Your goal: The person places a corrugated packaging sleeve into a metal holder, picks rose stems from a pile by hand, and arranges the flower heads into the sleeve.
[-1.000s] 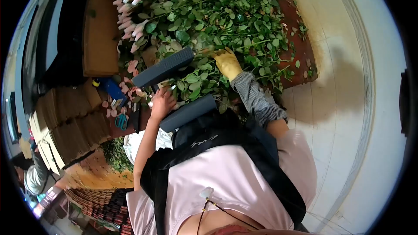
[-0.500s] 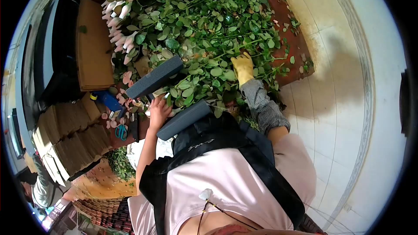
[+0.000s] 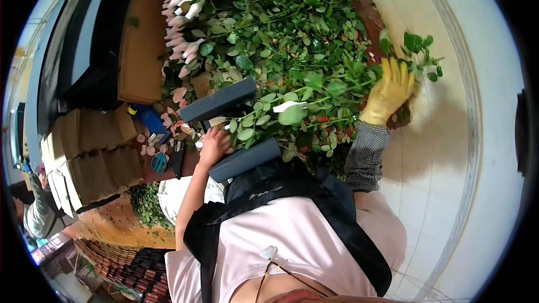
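My bare left hand (image 3: 215, 143) is between two grey ridged blocks (image 3: 218, 101), its fingers curled at the left end of some leafy stems; what they grip is hidden. My right hand (image 3: 388, 92), in a yellow glove, is over the right edge of the table with fingers stretched out, back upward. A leafy sprig (image 3: 418, 50), partly blurred, is just beyond its fingertips. Between the hands, leafy stems (image 3: 314, 101) stretch across, with a blurred white bud-shaped thing (image 3: 289, 106) among them. A large pile of leafy rose stems (image 3: 269, 28) lies behind, with pale pink sleeved heads (image 3: 177, 28) at its left.
Left of the pile stand cardboard sheets (image 3: 140, 45) and stacked brown cardboard (image 3: 104, 168). Teal-handled scissors (image 3: 159, 163), a blue tool (image 3: 150, 119) and loose pink petals (image 3: 179, 95) lie on the red table. A pale tiled floor (image 3: 432, 191) runs along the right.
My right hand has swept right, from the foliage to the table's edge, and its fingers have spread. A leafy sprig now shows beyond it. My left hand stays between the grey blocks.
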A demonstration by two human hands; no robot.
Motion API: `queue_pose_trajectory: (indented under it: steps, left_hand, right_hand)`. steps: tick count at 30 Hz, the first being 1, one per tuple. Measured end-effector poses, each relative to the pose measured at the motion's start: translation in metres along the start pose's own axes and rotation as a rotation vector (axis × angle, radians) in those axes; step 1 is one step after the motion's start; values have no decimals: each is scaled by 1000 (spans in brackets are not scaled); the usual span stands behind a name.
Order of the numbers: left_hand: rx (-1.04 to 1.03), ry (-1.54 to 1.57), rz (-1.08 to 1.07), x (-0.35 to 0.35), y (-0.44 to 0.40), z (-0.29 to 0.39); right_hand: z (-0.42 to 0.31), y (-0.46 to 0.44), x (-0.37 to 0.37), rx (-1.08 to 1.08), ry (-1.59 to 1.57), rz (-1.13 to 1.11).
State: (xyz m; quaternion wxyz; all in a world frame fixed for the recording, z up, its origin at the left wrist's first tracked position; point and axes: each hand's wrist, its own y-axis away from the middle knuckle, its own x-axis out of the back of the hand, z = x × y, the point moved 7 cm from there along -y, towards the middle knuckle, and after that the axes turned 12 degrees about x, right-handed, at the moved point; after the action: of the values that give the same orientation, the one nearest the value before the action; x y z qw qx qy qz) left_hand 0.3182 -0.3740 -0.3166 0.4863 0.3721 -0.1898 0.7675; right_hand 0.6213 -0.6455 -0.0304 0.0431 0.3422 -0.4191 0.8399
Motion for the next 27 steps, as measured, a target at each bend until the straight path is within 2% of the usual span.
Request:
queue_pose_trajectory:
  steps: [2,3,8,10,12,13,15,16,17,18,20,21,22,23,24,26,27]
  left_hand:
    - [0,9,29,0,2,-3]
    - [2,7,30,0,1,-6]
    - [-45,20,49,-5,-2,-10]
    - [-70,-13,47,-4,-3,-7]
    - [-74,-23,60,-3,-4,-3]
    - [-70,-34,68,-2,-3,-2]
    - [-17,-47,17,-8,-2,-8]
    - [40,-54,-15,-10,-4,-13]
    - [-47,-38,38,-6,-3,-8]
    - [-13,-55,30,-9,-3,-10]
    - [17,-19,40,-8,-1,-9]
    - [5,12,52,-6,0,-6]
    - [5,6,50,-6,0,-6]
    - [10,4,40,-7,-1,-8]
    - [15,4,31,-8,-1,-9]
    - [-5,-10,59,-8,-1,-9]
    - [2,-11,71,-9,-2,-13]
  right_hand:
    - [21,14,-7,-104,21,165]
    - [33,16,-3,-165,-78,221]
    - [62,3,25,-93,77,179]
    - [53,-19,36,21,-136,323]
    - [42,-36,10,18,-220,363]
    - [32,-38,-15,-91,-264,420]
    - [7,-24,-98,-39,-172,-82]
    - [-16,-12,-128,6,-1,-443]
    - [-30,18,-147,-51,-238,-454]
    - [-51,32,-145,-32,-501,-435]
    - [-95,60,-124,11,-672,-758]
    - [-115,89,-123,-10,-854,-879]
    - [-132,138,-137,70,-944,-784]
    - [-152,157,-136,66,-984,-1057]
    - [-164,165,-128,18,-1022,-1085]
    - [-179,175,-133,249,-850,-787]
    - [-182,168,-133,280,-834,-716]
